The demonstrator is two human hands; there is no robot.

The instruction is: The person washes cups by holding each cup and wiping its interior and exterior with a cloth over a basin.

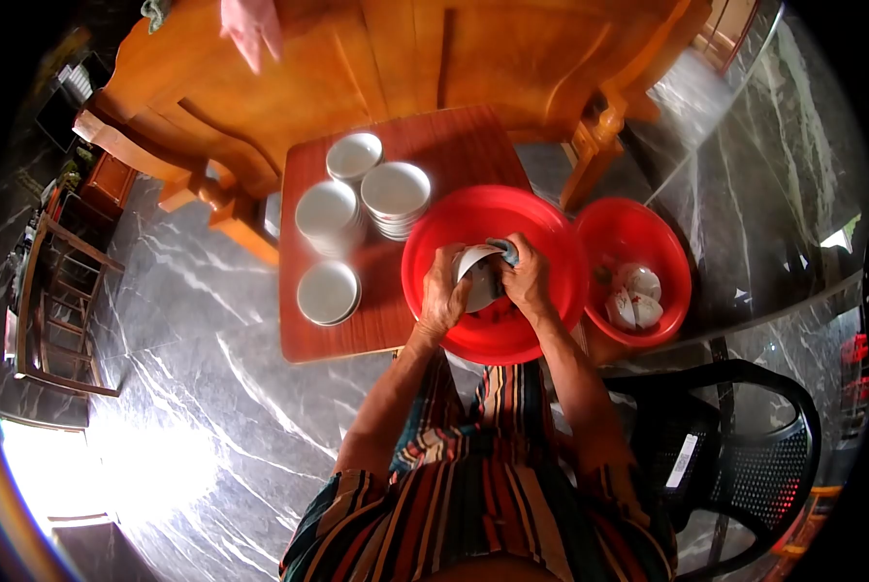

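Over a large red basin (434, 228), my left hand (442, 299) is closed on the near side of a white bowl (475, 260), which is tilted. My right hand (528, 279) grips a bluish-grey cloth (503, 251) at the bowl's far rim. Part of the bowl is hidden by my fingers. On the reddish wooden table (396, 312) to the left stand stacks of white bowls, among them a tall stack (326, 209), another stack (396, 190), a rear stack (354, 155) and a front stack (328, 293).
A smaller red basin (604, 218) on the right holds several white bowls (638, 291). Behind the table stands a carved wooden bench (357, 58), with pink cloth (250, 29) hanging over it. A black plastic chair (759, 466) is at lower right, a wooden chair (61, 310) far left.
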